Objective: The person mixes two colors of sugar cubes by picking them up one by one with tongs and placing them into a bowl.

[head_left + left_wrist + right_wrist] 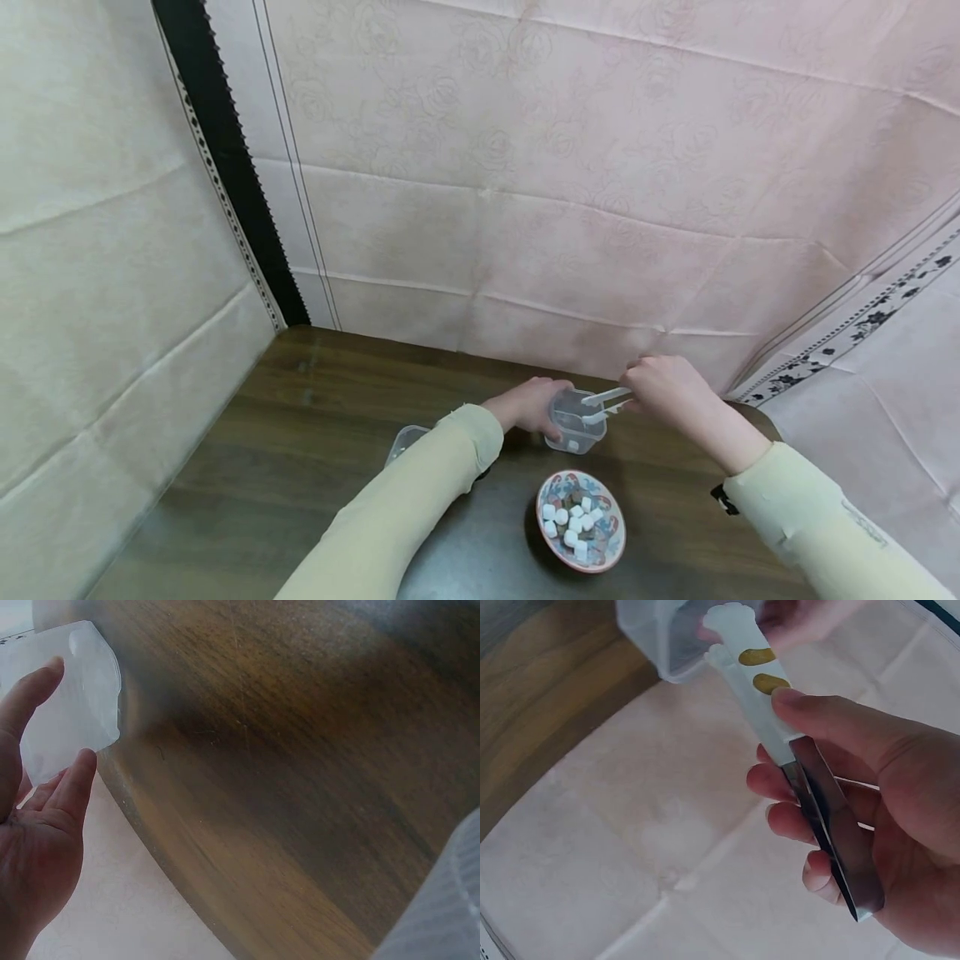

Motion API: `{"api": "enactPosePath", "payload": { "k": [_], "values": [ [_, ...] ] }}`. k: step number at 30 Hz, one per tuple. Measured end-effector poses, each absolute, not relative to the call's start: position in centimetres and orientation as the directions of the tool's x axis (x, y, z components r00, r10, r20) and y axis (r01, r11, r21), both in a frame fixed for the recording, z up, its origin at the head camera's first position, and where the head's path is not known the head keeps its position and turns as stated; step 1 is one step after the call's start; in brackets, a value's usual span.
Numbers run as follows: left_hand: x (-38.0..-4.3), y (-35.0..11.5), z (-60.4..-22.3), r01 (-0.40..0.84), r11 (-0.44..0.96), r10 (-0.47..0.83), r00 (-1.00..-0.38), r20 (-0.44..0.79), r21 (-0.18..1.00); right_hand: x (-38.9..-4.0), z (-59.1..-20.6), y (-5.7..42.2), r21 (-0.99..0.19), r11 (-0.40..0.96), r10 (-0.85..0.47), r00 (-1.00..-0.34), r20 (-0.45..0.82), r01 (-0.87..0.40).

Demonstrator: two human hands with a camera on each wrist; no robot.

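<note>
My left hand (534, 405) grips a small clear plastic container (564, 439) near the back of the table. In the left wrist view, thumb and fingers sit on opposite sides of the container (79, 697). A white piece (573, 446) shows low in it. My right hand (667, 385) holds tongs (606, 397) whose two white tips point over the container's opening. The right wrist view shows the tongs (739, 634) with metal arms and paw-shaped white ends, pinched between thumb and fingers; the ends lie close together, nothing visible between them.
Nearer the body stands a patterned bowl (613, 533) with several white marshmallow-like pieces (576, 523). Another clear container (405, 437) is partly hidden behind the left sleeve (420, 492). Pale cloth (525, 242) hangs around the dark wooden table (300, 433) at the back and sides.
</note>
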State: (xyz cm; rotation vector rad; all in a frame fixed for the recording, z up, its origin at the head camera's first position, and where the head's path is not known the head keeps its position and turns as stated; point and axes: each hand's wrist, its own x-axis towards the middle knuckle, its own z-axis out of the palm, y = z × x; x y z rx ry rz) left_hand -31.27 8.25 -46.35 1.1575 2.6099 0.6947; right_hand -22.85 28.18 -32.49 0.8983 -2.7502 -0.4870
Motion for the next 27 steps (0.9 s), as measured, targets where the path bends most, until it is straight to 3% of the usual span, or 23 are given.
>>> {"api": "enactPosePath", "payload": {
  "k": [11,18,27],
  "values": [
    [-31.4,8.3,-46.3,0.642,0.586,0.737,-0.675,0.003,0.496,-24.0,-34.7,27.1,0.473,0.671,-0.665,-0.746,0.043,-0.571],
    [-31.6,8.4,-46.5,0.636,0.593,0.734,-0.679,-0.007,0.495,-24.3,-35.6,26.3,0.511,0.647,-0.661,-0.750,0.006,-0.566],
    [-31.4,8.2,-46.2,0.625,0.598,0.731,-0.682,-0.022,0.502,-24.7,-36.1,25.8,0.542,0.612,-0.702,-0.711,0.037,-0.576]
  ]
}}
